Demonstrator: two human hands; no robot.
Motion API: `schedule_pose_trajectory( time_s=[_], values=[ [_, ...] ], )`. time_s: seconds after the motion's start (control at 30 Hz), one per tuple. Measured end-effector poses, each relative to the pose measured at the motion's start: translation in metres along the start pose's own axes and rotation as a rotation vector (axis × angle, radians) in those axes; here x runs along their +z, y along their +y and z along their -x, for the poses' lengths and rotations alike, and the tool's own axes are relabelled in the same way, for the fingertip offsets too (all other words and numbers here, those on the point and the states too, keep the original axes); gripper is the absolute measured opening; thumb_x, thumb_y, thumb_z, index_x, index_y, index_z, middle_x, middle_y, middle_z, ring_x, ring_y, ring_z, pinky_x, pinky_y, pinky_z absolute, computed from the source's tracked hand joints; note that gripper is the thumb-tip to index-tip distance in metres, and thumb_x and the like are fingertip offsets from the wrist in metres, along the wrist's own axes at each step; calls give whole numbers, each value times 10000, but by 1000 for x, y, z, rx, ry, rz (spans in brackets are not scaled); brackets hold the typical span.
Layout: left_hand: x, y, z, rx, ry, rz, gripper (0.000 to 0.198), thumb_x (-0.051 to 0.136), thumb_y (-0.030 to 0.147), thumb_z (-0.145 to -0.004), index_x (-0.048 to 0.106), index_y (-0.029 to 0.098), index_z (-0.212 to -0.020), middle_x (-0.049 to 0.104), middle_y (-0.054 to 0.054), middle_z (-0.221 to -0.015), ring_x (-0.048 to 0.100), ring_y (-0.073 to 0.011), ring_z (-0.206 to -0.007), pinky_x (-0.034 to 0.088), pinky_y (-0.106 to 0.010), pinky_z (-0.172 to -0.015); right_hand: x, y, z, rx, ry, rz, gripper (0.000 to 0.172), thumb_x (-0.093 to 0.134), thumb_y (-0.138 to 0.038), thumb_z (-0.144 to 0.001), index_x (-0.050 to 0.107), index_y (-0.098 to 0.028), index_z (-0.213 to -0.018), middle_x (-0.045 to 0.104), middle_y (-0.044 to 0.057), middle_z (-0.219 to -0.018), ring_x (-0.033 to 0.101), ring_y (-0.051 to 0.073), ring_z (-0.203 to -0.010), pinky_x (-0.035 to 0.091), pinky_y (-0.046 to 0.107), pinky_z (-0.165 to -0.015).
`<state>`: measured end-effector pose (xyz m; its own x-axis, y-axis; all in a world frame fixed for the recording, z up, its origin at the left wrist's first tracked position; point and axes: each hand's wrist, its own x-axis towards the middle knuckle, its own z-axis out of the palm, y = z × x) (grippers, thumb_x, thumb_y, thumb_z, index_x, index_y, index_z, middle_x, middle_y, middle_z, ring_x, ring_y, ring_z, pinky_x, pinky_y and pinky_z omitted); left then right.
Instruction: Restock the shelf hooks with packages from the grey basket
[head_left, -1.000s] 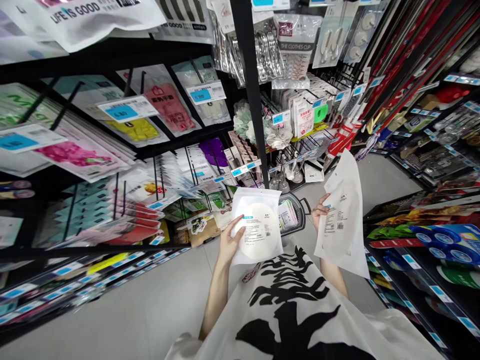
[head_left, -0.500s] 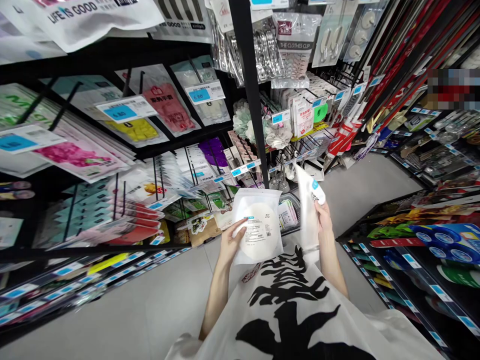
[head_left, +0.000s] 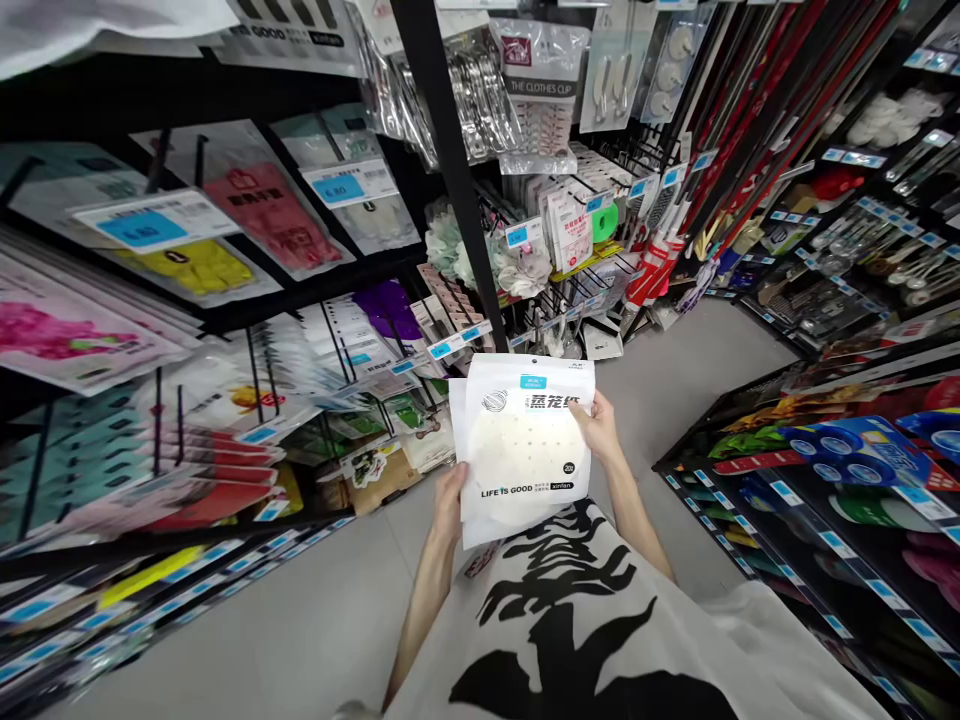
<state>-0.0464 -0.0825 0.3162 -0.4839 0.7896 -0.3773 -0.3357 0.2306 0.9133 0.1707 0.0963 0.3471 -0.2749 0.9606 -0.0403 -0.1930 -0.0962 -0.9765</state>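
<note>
In front of my body I hold two flat packs, one over the other. The upper one is a pack of steamer paper [head_left: 532,440], its printed front facing me and a pale round stack showing through. My right hand [head_left: 601,428] is closed on its right edge, with the thumb on the face. Behind it, a second white pack [head_left: 457,420] shows only along its left and bottom edges. My left hand [head_left: 448,500] pinches that rear pack at its left side; most of the left fingers are hidden behind it.
Shelves to the left hold hanging glove packs [head_left: 281,215] and price tags [head_left: 349,185]. Past a black upright post [head_left: 457,170] hang clothes clips [head_left: 544,95] and fabric flowers [head_left: 525,265]. Another stocked shelf [head_left: 840,540] borders the right side. Grey floor [head_left: 675,350] runs between them.
My right hand has swung its pack leftward and turned the front towards me, over the left hand's pack. The left pack's back was visible before and is now mostly covered. The view has shifted right.
</note>
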Motion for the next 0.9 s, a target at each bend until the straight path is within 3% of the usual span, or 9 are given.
schedule_pose_trajectory(
  time_s=[0.13, 0.37, 0.7, 0.83, 0.9],
  values=[
    [-2, 5, -1, -24, 2, -117, 507, 835, 575, -696, 753, 140, -942, 782, -104, -871, 715, -255, -709, 577, -343, -604, 2, -7, 2, 13, -9, 3, 436, 779, -508, -812, 658, -227, -1123, 770, 76, -1103, 734, 266, -926, 613, 365, -775],
    [-1, 8, -2, -11, 56, -86, 533, 847, 586, -670, 767, 120, -915, 785, -96, -837, 692, -220, -644, 551, -300, -563, 4, -8, 5, 66, -42, -29, 481, 815, -507, -777, 672, -236, -1147, 771, 73, -1119, 739, 267, -920, 626, 391, -788],
    [-9, 8, -5, 22, 90, -128, 540, 823, 595, -698, 767, 109, -927, 784, -107, -882, 704, -238, -723, 549, -298, -606, 7, -4, 2, 118, -86, 19, 442, 874, -468, -697, 722, -215, -1026, 788, 72, -1062, 735, 266, -907, 611, 398, -792],
    [-8, 6, -9, 60, 75, -159, 527, 797, 573, -745, 764, 109, -992, 786, -127, -985, 723, -276, -838, 587, -349, -708, 6, 3, 1, 85, -63, 39, 425, 844, -477, -733, 724, -215, -1045, 784, 76, -1074, 730, 277, -933, 604, 401, -802],
    [-6, 4, -11, 96, 132, -187, 527, 792, 553, -760, 761, 113, -1049, 775, -147, -1089, 723, -314, -967, 596, -409, -829, 6, 7, 1, 53, -58, 75, 412, 809, -486, -771, 725, -214, -1070, 776, 80, -1105, 723, 285, -968, 599, 400, -812]
  ],
)
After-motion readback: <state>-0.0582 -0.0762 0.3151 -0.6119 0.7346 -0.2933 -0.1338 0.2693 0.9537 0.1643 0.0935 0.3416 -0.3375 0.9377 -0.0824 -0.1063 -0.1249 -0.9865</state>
